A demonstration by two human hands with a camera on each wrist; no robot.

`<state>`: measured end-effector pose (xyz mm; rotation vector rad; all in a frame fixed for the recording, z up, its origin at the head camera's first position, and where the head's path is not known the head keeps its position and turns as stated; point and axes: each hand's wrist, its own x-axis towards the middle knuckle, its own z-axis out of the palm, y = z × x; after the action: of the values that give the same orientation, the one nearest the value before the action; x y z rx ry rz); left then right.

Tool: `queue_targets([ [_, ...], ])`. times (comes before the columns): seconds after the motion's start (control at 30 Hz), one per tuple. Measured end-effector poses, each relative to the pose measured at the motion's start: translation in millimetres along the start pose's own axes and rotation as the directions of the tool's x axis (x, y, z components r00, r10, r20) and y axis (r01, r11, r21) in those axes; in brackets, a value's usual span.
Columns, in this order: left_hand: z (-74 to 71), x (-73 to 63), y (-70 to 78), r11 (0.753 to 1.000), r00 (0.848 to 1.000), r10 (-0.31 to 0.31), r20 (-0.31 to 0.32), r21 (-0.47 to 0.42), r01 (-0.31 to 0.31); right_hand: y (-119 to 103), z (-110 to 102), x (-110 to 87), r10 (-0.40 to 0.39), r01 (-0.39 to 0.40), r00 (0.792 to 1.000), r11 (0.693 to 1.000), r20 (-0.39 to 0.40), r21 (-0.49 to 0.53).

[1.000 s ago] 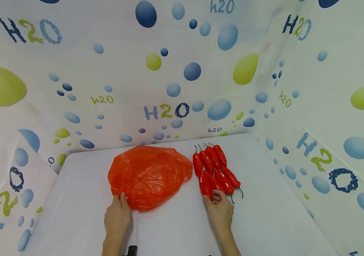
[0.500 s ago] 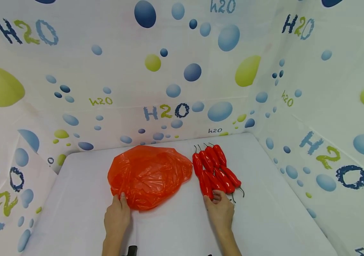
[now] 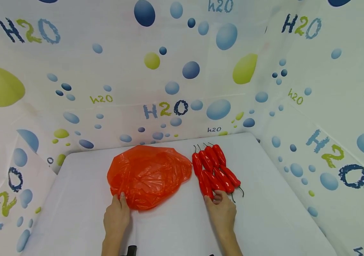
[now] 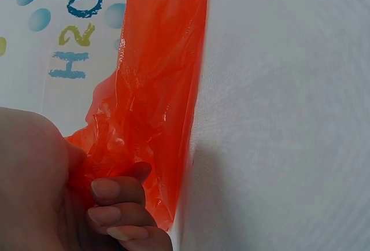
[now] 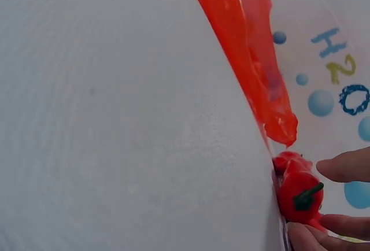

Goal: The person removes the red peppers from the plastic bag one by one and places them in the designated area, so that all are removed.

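A crumpled orange-red plastic bag point(image 3: 150, 174) lies on the left half of the white table. My left hand point(image 3: 116, 215) pinches its near left edge; in the left wrist view the fingers point(image 4: 121, 213) are curled at the gathered plastic. To the bag's right lie several glossy red chili peppers point(image 3: 212, 156) in two rows. At the near left one, my right hand point(image 3: 221, 213) has its thumb and curled fingers about the near end of the red chili pepper point(image 5: 300, 196). Its green stem shows in the right wrist view, where one upper finger point(image 5: 347, 167) stands apart from it.
White cloth covers the table point(image 3: 169, 231). Patterned walls point(image 3: 182, 71) with H2O lettering and coloured dots enclose its back and sides. A small black object point(image 3: 132, 250) shows at the bottom edge beside the left forearm.
The head view has shifted slightly. Both hands, the bag and the peppers stay practically where they were.
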<state>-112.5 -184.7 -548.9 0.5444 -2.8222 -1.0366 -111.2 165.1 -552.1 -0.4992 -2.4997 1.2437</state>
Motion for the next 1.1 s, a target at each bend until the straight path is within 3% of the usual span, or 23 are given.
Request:
queue_targets([
  [0.27, -0.2, -0.2, -1.1, 1.0, 1.0, -0.005, -0.004, 0.001, 0.005, -12, -8, 0.6, -0.002, 0.003, 1.0, 0.998, 0.004, -0.057],
  [0.4, 0.1, 0.4, -0.9, 1.0, 1.0, -0.006, -0.012, 0.008, 0.006, -16, -9, 3.2, -0.055, 0.054, 0.998, 0.997, -0.021, -0.05],
  [0.77, 2.2, -3.2, 2.4, 0.999, 0.991, -0.027, -0.13, -0.031, 0.023, -20, -8, 13.2, -0.22, 0.221, 0.975, 0.973, -0.029, 0.064],
  [0.97, 6.2, -1.9, 6.3, 0.998, 0.973, 0.007, -0.229, -0.066, -0.023, -25, -3, 18.8, -0.248, 0.249, 0.968, 0.965, -0.027, 0.081],
  [1.1, 6.5, 0.0, 7.1, 0.996, 0.948, 0.059, -0.312, -0.05, -0.078, -27, -2, 21.0, -0.262, 0.263, 0.965, 0.962, -0.015, 0.08],
])
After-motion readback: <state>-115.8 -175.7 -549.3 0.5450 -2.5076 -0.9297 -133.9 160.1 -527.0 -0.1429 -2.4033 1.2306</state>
